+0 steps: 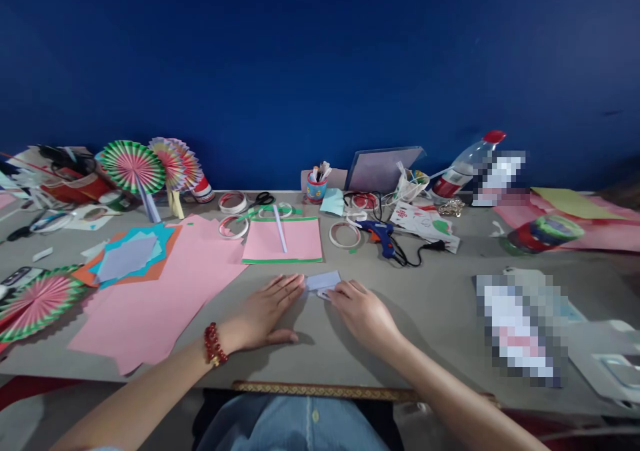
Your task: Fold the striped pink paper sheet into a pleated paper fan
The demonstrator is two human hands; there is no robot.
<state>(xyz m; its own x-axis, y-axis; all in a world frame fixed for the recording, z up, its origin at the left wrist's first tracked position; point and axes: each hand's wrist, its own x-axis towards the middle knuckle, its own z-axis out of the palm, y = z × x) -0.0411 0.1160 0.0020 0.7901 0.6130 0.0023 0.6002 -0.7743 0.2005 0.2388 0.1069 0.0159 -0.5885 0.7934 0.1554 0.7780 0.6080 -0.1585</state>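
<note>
Currently, one small lavender paper piece [323, 280] is positioned on the grey table [320, 354], between the two hands and nearer the wearer than the pink sheet. Its left end is touched by the left hand [275, 308], which is laid flat, fingers extended, nothing gripped. Its right end is covered by the curled fingers of the right hand [365, 318]; whether it is pinched or only pressed cannot be told. One small white piece [323, 294] is seen by the right fingertips, type unclear. Red beads [213, 344] are worn on the left wrist.

Just beyond: one pink sheet [257, 241], edged with two green strips, one lavender strip [280, 228] laid across it. Two tape rolls [233, 226] are set left of it, one white tape roll [345, 235] right. One pair of scissors [264, 198], one blue glue gun [383, 236], one blue pen cup [317, 190] and one red-capped bottle [465, 164] are lined up toward the wall [320, 71].

Left side: one green-edged pleated fan [133, 166] is stood up beside two overlapping pastel fans [185, 161]; one more pleated fan [45, 301] is laid nearer. Orange, blue and lavender sheets [130, 258] are stacked over large pink paper [165, 298]. Right side: two items are pixelated, unreadable.
</note>
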